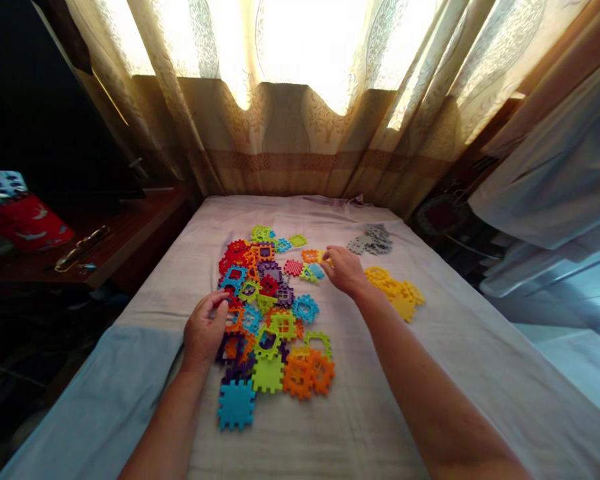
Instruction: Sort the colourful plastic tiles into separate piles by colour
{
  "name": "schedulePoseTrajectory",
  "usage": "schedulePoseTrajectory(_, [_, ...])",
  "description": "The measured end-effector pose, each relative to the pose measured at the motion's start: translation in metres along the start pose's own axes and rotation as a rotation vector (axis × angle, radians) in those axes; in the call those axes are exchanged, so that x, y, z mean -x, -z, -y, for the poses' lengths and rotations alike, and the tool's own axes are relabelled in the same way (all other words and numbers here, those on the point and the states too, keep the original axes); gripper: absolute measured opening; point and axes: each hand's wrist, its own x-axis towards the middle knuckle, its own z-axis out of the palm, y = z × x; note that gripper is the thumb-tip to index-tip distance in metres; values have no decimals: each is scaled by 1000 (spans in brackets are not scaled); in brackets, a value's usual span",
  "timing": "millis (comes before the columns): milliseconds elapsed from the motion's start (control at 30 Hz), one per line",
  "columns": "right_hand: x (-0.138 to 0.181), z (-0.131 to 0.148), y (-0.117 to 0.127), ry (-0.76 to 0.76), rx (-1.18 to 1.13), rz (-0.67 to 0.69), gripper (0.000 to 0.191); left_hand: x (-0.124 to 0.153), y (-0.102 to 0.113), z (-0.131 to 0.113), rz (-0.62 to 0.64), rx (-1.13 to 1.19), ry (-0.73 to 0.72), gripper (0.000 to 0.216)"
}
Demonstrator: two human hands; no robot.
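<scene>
Lengthwise, the heap of colourful toothed plastic tiles runs along the pale bedsheet, pointing toward the beige curtain. The left hand, loosely curled and half open, rests on its left edge. The right hand, fingers bent, touches a small yellow tile; grip unclear.

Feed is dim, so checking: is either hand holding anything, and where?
Right hand touches the edge of a small yellow toothed plastic tile; whether it is gripped cannot be told. Left hand rests on the multicoloured plastic tile pile, gripping nothing.
</scene>
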Motion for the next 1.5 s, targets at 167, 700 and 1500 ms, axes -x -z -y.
schedulePoseTrajectory(167, [32, -70, 29, -343, 151, 11, 22, 0, 1, -3, 7, -1, 21, 34])
schedulePoseTrajectory(700, [53, -104, 54, -613, 202, 216, 37, -1, 1, -5, 19, -16, 39, 34])
schedulePoseTrajectory(1500, [-110, 166, -35, 318, -29, 222, 52, 4, -1, -5, -63, 57, 50, 32])
